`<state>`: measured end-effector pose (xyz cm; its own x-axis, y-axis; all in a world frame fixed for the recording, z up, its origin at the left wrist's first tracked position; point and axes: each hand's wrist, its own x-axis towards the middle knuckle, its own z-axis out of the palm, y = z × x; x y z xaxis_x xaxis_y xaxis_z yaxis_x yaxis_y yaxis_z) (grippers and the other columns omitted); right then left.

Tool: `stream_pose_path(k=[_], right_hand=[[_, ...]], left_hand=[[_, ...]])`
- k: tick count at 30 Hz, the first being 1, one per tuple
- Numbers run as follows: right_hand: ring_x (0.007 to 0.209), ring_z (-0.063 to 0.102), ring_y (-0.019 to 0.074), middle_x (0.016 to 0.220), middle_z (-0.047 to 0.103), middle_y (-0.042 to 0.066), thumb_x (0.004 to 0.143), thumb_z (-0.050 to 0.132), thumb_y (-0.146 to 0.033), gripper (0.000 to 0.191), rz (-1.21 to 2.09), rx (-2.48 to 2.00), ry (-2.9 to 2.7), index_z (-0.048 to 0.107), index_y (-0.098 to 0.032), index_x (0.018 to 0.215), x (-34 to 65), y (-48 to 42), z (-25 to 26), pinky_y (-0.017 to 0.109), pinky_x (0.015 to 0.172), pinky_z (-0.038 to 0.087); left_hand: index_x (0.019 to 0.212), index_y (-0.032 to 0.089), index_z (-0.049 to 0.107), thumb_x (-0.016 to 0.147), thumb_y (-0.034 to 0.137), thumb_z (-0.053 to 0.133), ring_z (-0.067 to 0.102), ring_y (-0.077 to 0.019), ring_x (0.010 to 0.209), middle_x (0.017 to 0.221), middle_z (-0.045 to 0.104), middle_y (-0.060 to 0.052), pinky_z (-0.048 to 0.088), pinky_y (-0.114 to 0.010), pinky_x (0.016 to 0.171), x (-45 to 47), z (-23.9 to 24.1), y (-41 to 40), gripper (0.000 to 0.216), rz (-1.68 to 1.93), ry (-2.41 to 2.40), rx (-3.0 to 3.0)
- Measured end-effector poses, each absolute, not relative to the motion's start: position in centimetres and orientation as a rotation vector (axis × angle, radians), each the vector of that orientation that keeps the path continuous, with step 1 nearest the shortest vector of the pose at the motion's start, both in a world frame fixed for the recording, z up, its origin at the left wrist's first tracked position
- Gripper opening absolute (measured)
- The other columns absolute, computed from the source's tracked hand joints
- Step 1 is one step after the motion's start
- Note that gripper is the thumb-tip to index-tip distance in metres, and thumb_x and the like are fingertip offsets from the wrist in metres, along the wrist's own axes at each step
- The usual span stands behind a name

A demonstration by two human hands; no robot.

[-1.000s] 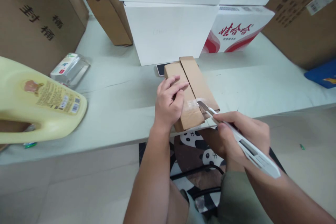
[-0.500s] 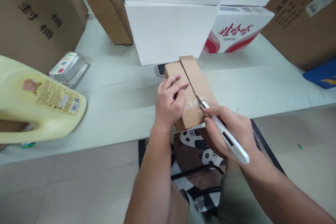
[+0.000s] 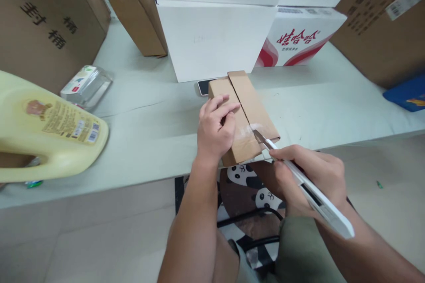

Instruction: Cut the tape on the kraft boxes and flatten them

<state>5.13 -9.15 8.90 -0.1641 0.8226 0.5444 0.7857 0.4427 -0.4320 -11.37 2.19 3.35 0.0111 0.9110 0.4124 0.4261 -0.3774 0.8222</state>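
A small brown cardboard box [image 3: 257,106] lies near the front edge of the table, with a dark seam along its top and clear tape near its near end. My left hand [image 3: 215,126] presses on the box's left half and steadies it, fingers bent over the top. In my right hand [image 3: 310,177] is a white utility knife [image 3: 320,201], gripped between thumb and fingers. Its blade [image 3: 259,136] meets the seam at the taped near end; whether the tip is inside the gap I cannot tell.
A phone [image 3: 203,87] lies partly behind the small box. White cartons [image 3: 215,40] stand at the back. To the left are a yellow jug [image 3: 69,128], a clear plastic container [image 3: 89,86] and a large carton [image 3: 43,44]. A blue item [image 3: 405,93] sits at the right.
My right hand has drawn the knife toward me and to the right along the seam, to the near end of the box. My left hand and the box have hardly moved.
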Motion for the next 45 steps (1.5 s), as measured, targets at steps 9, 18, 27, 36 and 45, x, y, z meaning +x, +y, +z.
stream_pose_path(k=[9, 18, 27, 36, 45], right_hand=[[0.036, 0.045, 0.0063, 0.052, 0.058, -0.005, 0.086, 0.055, -0.017, 0.013, 0.115, -1.401, -1.976, 0.066, -0.019, 0.079, 4.1, -7.7, 9.3, 0.02, 0.04, 0.038], [0.044, 0.054, 0.0114, 0.06, 0.065, -0.003, 0.088, 0.061, -0.023, 0.01, 0.067, -1.367, -1.767, 0.071, -0.025, 0.09, 6.3, -10.0, 8.2, 0.026, 0.044, 0.041], [0.062, 0.064, 0.0187, 0.091, 0.074, 0.005, 0.08, 0.061, -0.034, 0.045, 0.118, -1.901, -1.745, 0.06, -0.02, 0.123, 11.8, -3.6, 1.9, 0.031, 0.057, 0.045], [0.086, 0.069, 0.0316, 0.133, 0.069, 0.018, 0.084, 0.053, -0.032, 0.07, 0.229, -2.191, -1.865, 0.045, -0.015, 0.151, 13.4, -1.3, -1.1, 0.046, 0.073, 0.053], [0.114, 0.063, 0.0318, 0.122, 0.071, 0.016, 0.09, 0.047, -0.025, 0.034, 0.117, -1.742, -2.006, 0.068, -0.017, 0.115, 10.1, -2.5, -4.4, 0.048, 0.102, 0.05]], left_hand=[[0.105, 0.027, 0.079, 0.093, 0.02, 0.049, 0.057, -0.0243, 0.131, 0.135, 0.068, -0.004, 0.037, -0.048, 0.122, -11.6, 3.1, 2.3, 0.032, 1.336, 1.32, 1.854], [0.106, 0.026, 0.079, 0.092, 0.019, 0.052, 0.057, -0.025, 0.133, 0.136, 0.068, -0.004, 0.04, -0.047, 0.12, -11.8, 3.2, 2.2, 0.032, 1.393, 1.277, 1.76], [0.106, 0.026, 0.079, 0.093, 0.02, 0.052, 0.056, -0.0253, 0.135, 0.137, 0.067, -0.004, 0.04, -0.049, 0.12, -11.9, 3.3, 2.2, 0.031, 1.385, 1.277, 1.723], [0.106, 0.026, 0.079, 0.092, 0.02, 0.052, 0.055, -0.0253, 0.136, 0.138, 0.067, -0.004, 0.039, -0.048, 0.121, -12.1, 3.4, 2.2, 0.03, 1.38, 1.259, 1.699], [0.092, 0.024, 0.076, 0.084, 0.024, 0.053, 0.057, -0.0243, 0.136, 0.141, 0.064, -0.001, 0.048, -0.038, 0.115, -14.5, 2.8, 4.5, 0.024, 1.546, 1.205, 1.142]])
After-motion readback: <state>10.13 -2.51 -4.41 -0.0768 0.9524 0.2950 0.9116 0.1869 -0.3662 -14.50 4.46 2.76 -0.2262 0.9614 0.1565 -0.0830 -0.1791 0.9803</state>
